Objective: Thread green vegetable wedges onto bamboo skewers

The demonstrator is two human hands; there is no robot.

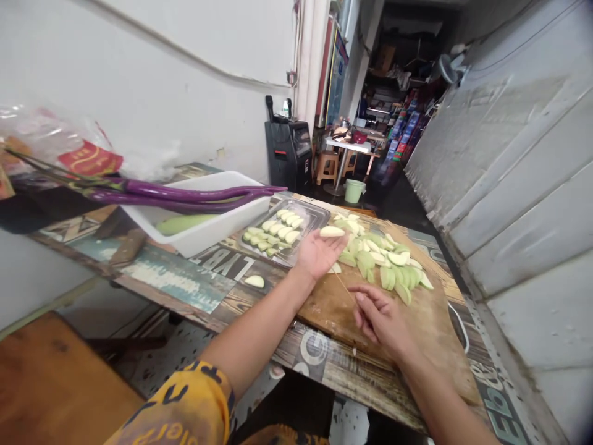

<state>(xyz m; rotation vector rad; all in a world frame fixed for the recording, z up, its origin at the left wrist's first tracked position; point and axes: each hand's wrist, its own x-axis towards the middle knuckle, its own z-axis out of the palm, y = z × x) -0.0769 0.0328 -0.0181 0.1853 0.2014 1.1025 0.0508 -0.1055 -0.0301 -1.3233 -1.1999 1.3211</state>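
Observation:
My left hand [319,253] is turned palm up over the left side of the wooden cutting board [333,309], with a pale green zucchini slice [332,231] resting on its fingers. Pinched between the thumb and fingers of my right hand [377,312] is a thin wooden skewer [341,279], which slants up toward the left hand. Many cut zucchini slices [393,266] lie in a loose heap at the board's far side. Beyond my left wrist, a clear plastic tray [319,214] holds several rows of slices. One loose slice [254,282] lies on the table by the tray.
A white basin [194,241] at the left holds a pale green vegetable, and long purple eggplants [185,193] lie across it. Plastic bags [88,148] sit behind. A black speaker [290,151] stands by the wall; a small table and green bucket [354,191] are farther back.

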